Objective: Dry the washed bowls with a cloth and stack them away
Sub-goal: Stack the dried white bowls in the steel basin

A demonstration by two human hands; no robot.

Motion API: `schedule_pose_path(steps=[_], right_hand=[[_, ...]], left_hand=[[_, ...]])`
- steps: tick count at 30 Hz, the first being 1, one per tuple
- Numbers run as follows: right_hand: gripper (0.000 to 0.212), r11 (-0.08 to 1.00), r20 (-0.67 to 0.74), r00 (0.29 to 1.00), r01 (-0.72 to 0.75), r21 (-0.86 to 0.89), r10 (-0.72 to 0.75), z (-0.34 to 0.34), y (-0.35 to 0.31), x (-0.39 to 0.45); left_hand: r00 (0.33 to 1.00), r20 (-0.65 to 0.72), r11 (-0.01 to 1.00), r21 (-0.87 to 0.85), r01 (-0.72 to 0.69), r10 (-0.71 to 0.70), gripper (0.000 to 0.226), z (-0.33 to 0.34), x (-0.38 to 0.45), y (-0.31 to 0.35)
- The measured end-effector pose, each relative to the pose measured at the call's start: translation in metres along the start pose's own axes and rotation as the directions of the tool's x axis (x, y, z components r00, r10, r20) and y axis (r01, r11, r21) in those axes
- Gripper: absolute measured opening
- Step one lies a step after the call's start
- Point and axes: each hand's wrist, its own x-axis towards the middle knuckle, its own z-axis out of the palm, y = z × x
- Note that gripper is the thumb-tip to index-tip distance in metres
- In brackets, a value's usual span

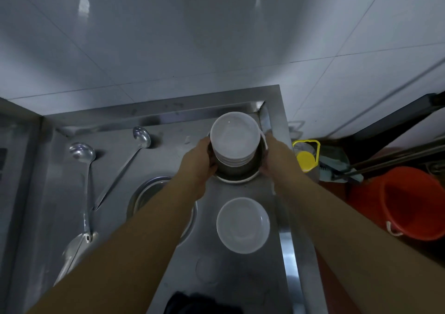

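Observation:
A stack of white bowls (234, 136) stands in a steel pot (237, 168) at the far right corner of the steel counter (168, 143). My left hand (198, 161) grips the pot's left side. My right hand (277, 156) grips its right side, with a thin white strip, perhaps cloth, hanging by that wrist. One more white bowl (243, 224) sits upright and alone on the counter, nearer to me, between my forearms. A dark cloth (192, 303) lies at the near edge.
Two steel ladles (83, 153) (142, 139) lie on the counter's left part. A steel basin (147, 193) sits under my left forearm. Beyond the right edge are a yellow-capped jug (305, 157) and an orange bucket (411, 203) on the floor. Tiled wall stands behind.

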Motion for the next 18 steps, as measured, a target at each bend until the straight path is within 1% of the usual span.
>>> schedule_pose_path(steps=[2,5,6,9,10,14,18], right_hand=[[0.057,1.000,0.010,1.000,0.008,-0.012,-0.008,-0.017,0.024,-0.012],[0.058,0.999,0.053,0.998,-0.044,-0.028,0.046,-0.037,0.072,-0.030],[0.054,0.997,0.068,0.995,-0.064,-0.039,0.067,-0.043,0.088,-0.035],[0.029,0.991,0.096,0.986,-0.134,-0.018,0.135,-0.055,0.124,-0.050],[0.025,0.988,0.111,0.982,-0.151,-0.005,0.151,-0.056,0.131,-0.055],[0.028,0.977,0.156,0.967,-0.211,0.032,0.204,-0.054,0.148,-0.073],[0.035,0.969,0.146,0.968,-0.220,0.115,0.202,-0.047,0.151,-0.081]], left_hand=[[1.000,-0.028,0.999,0.032,-0.014,0.015,0.022,-0.016,-0.009,-0.016],[0.997,-0.029,0.994,0.083,0.075,-0.072,0.026,-0.044,-0.025,-0.057],[0.994,-0.021,0.991,0.069,0.111,-0.110,0.027,-0.051,-0.032,-0.073],[0.980,0.023,0.980,0.028,0.196,-0.197,0.027,-0.066,-0.053,-0.116],[0.976,0.046,0.977,0.020,0.212,-0.213,0.027,-0.069,-0.058,-0.128],[0.972,0.066,0.971,-0.064,0.230,-0.225,0.028,-0.066,-0.070,-0.157],[0.978,0.038,0.970,-0.129,0.207,-0.203,0.032,-0.058,-0.071,-0.161]])
